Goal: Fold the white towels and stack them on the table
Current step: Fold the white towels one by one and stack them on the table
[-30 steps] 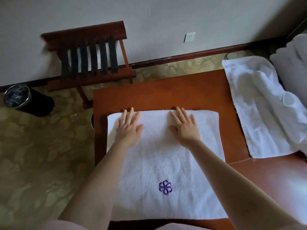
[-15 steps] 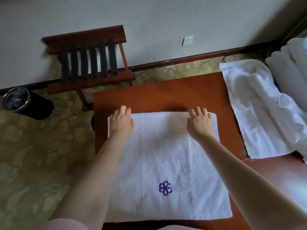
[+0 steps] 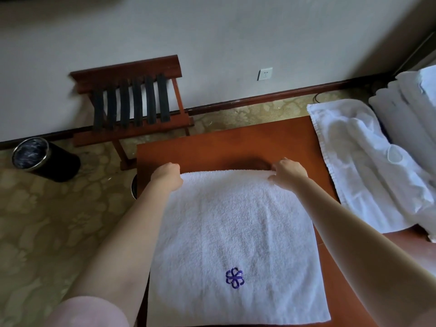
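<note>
A white towel (image 3: 236, 232) with a purple flower emblem (image 3: 234, 277) lies on the reddish-brown table (image 3: 236, 147). My left hand (image 3: 166, 177) grips its far left corner. My right hand (image 3: 289, 173) grips its far right corner, fingers curled over the edge. The far edge is lifted a little off the table and casts a dark shadow behind it. A second white towel (image 3: 363, 166) lies loosely spread over the table's right side.
A wooden luggage rack (image 3: 132, 102) with dark straps stands against the wall beyond the table. A black waste bin (image 3: 44, 159) sits on the patterned carpet to the left. White bedding (image 3: 410, 114) is piled at the far right.
Both hands slid from lying flat on the towel out to its far corners, curled round them and raised the far edge.
</note>
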Demonstrator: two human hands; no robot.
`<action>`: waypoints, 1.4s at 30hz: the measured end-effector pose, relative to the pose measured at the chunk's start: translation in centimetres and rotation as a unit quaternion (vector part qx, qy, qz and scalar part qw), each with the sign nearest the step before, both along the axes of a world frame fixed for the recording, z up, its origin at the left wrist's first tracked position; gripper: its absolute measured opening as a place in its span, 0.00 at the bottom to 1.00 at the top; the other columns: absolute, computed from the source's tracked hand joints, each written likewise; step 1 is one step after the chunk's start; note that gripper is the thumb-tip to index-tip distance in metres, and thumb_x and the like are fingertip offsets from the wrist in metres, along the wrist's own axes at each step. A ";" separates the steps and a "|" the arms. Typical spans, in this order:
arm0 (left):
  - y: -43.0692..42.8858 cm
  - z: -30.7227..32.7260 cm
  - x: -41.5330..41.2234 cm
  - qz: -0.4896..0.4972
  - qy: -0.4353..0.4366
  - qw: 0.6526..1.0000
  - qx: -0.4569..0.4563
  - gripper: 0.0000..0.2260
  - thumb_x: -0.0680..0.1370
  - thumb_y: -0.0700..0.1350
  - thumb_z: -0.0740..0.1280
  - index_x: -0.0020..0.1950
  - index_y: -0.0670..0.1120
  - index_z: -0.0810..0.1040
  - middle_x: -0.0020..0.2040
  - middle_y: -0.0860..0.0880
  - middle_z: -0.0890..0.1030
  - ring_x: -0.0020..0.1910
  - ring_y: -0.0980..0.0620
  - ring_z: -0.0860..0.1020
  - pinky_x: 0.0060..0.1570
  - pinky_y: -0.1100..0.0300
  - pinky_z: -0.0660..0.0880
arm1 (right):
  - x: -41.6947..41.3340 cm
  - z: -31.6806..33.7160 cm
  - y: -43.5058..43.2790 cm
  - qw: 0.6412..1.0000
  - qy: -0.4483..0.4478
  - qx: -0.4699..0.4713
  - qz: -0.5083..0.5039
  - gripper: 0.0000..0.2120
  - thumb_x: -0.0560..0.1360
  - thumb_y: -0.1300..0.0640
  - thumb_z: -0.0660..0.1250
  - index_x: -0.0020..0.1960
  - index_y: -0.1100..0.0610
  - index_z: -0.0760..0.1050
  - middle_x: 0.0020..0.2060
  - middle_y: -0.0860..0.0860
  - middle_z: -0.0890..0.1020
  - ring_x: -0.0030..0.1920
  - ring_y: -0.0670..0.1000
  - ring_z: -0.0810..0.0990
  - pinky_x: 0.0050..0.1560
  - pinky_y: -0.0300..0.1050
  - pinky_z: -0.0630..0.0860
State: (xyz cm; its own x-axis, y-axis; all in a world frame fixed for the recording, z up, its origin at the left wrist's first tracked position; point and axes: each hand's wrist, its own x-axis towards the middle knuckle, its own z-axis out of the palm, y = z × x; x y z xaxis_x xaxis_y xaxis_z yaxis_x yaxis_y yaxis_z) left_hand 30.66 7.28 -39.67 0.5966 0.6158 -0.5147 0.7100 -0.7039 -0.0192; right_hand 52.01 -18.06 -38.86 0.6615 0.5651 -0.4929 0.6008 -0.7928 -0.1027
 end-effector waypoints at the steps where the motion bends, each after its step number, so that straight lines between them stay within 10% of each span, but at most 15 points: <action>1: 0.0 0.3 -0.1 0.011 -0.002 1.000 -0.013 0.04 0.79 0.41 0.60 0.51 0.43 0.72 0.51 0.44 0.77 0.41 0.47 0.76 0.35 0.57 0.71 | -0.1 0.4 -0.2 1.000 0.012 0.014 -0.010 0.05 0.76 0.55 0.66 0.47 0.58 0.74 0.47 0.53 0.79 0.39 0.52 0.80 0.30 0.43 0.73; 6: -0.1 3.1 -1.5 0.070 -0.064 0.993 -0.069 0.03 0.79 0.42 0.58 0.51 0.44 0.70 0.43 0.45 0.76 0.31 0.52 0.82 0.32 0.58 0.76 | -1.1 3.9 -1.4 0.990 0.052 0.115 -0.059 0.11 0.78 0.55 0.67 0.40 0.55 0.68 0.35 0.50 0.80 0.33 0.48 0.82 0.25 0.41 0.70; 15: -1.7 13.4 -3.7 0.085 -0.321 0.940 0.084 0.07 0.80 0.45 0.62 0.52 0.43 0.77 0.41 0.48 0.77 0.39 0.49 0.77 0.33 0.61 0.70 | -2.2 14.9 -2.1 0.941 -0.124 0.314 -0.037 0.08 0.74 0.57 0.68 0.49 0.60 0.75 0.42 0.59 0.82 0.45 0.62 0.79 0.39 0.48 0.70; 27: -3.8 25.2 -5.7 0.009 -0.590 0.781 0.206 0.09 0.74 0.34 0.66 0.35 0.42 0.72 0.33 0.47 0.70 0.34 0.48 0.68 0.29 0.61 0.57 | -3.1 25.5 -3.0 0.829 -0.219 0.510 -0.060 0.04 0.76 0.60 0.66 0.46 0.62 0.75 0.40 0.52 0.78 0.38 0.52 0.71 0.38 0.43 0.60; 42: -11.4 11.5 -13.8 0.103 -0.390 0.915 0.031 0.11 0.74 0.40 0.68 0.34 0.45 0.69 0.34 0.47 0.76 0.33 0.48 0.74 0.31 0.58 0.69 | -10.6 12.6 -12.7 0.929 -0.134 0.334 -0.085 0.09 0.70 0.54 0.74 0.43 0.55 0.75 0.31 0.46 0.73 0.36 0.53 0.73 0.29 0.41 0.62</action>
